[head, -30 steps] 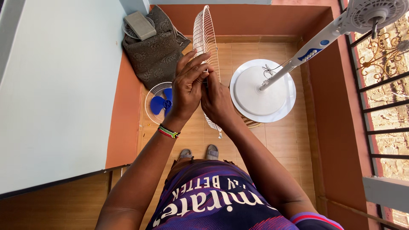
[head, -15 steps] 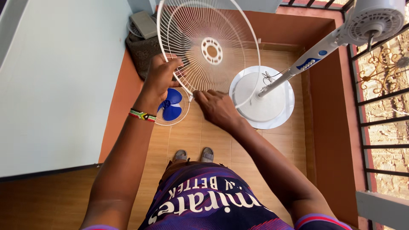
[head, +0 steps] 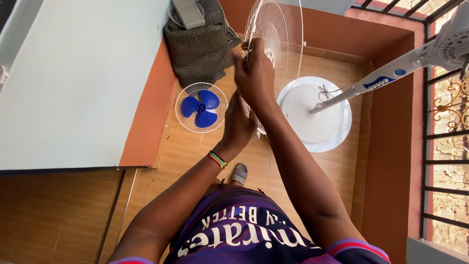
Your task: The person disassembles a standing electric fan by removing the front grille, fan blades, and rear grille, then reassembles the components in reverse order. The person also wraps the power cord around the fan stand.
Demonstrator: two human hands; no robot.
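**Fan Guard Turned Edge-On**

The round white wire fan guard (head: 273,54), face-on half a second ago, now stands nearly edge-on, raised above the round white fan base (head: 317,115). The right hand (head: 255,73) grips its rim; the left hand (head: 238,124) supports it from below. A second wire guard carrying blue plastic blades (head: 201,107) lies left of the base on the tiled floor (head: 195,151).

Glossy brown tiled floor (head: 195,151), white wire fan guard with blue three-blade propeller (head: 201,107) laid flat on it left of the hands, round white plastic fan base (head: 317,122) set on it right of them, dark grey cloth bag (head: 200,44) rested beyond.
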